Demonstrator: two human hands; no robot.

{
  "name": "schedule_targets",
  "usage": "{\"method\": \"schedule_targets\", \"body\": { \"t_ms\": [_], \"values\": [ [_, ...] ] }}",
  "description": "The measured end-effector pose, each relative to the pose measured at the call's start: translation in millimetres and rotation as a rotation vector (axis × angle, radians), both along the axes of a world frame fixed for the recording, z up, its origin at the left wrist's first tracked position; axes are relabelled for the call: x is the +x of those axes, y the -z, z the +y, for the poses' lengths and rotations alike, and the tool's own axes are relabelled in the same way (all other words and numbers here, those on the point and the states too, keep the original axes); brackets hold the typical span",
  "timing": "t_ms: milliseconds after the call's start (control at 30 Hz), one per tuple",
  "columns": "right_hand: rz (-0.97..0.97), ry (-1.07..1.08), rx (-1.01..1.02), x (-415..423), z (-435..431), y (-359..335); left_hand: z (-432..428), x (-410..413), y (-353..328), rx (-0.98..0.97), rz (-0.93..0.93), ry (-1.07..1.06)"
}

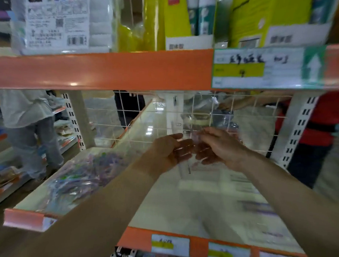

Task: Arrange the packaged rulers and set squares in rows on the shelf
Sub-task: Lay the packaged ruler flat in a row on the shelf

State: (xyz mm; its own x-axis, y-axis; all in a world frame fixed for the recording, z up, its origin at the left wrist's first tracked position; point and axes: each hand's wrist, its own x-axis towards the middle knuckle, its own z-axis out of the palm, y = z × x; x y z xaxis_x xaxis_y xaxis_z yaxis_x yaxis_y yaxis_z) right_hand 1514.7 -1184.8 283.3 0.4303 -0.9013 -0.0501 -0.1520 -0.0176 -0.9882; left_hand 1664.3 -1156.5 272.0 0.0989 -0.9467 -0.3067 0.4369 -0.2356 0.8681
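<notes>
Clear packet (188,163): held upright between both hands above the back of the shelf (180,211), just before the wire grid (204,114); its contents are too blurred to be read.
Left hand (168,150): fingers are kept together and nearly straight, laid against the packet's left side; the thumb's hold cannot be told.
Right hand (221,148): fingers are curled, and the packet's right edge is pinched.
Pile of coloured packets (79,175): heaped on the shelf's left part.
</notes>
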Motion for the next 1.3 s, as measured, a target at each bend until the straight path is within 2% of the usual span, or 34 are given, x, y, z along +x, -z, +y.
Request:
{"method": "schedule_targets", "body": {
  "t_ms": [167,267,367,533,700,767,833,933,1100,1133,1167,1233,1300],
  "values": [
    [0.329,0.118,-0.338,-40.8,-3.5,5.8,-11.7,-56.8,0.2,-0.010,0.000,0.070],
    [0.460,0.092,-0.406,-57.3,-5.6,16.2,-18.9,-90.1,4.9,-0.012,0.022,0.130],
    [0.628,0.086,-0.491,-79.8,2.3,15.9,-25.7,-116.5,6.2,-0.012,0.125,0.134],
    [0.715,0.004,-0.522,-120.2,6.1,11.8,-25.1,-145.5,8.2,-0.008,0.205,0.235],
    [0.713,-0.061,-0.453,-160.3,5.9,2.9,-24.2,-146.7,12.9,-0.061,0.124,0.365],
    [0.742,-0.064,-0.415,-178.2,3.6,-3.5,-28.4,-141.3,8.1,-0.049,0.122,0.338],
    [0.782,-0.077,-0.367,-190.6,-2.7,-8.0,-32.5,-139.0,3.8,-0.060,0.037,0.338],
    [0.742,-0.085,-0.333,-196.7,-9.4,-12.8,-34.7,-144.3,-3.0,-0.084,-0.126,0.380],
    [0.798,-0.035,-0.390,-212.4,-19.5,-12.9,-38.4,-149.5,-6.1,-0.107,-0.230,0.382],
    [0.825,-0.037,-0.396,-215.6,-21.1,-10.3,-38.6,-149.1,-3.8,-0.143,-0.320,0.399],
    [0.847,-0.049,-0.392,-217.7,-21.8,-6.3,-39.2,-148.9,0.4,-0.204,-0.496,0.430],
    [0.859,-0.079,-0.361,-219.9,-21.9,3.3,-39.5,-150.2,10.4,-0.350,-0.973,0.517],
    [0.853,-0.096,-0.333,-221.1,-20.6,11.7,-39.3,-153.6,17.4,-0.437,-1.277,0.559]
  ]
}}
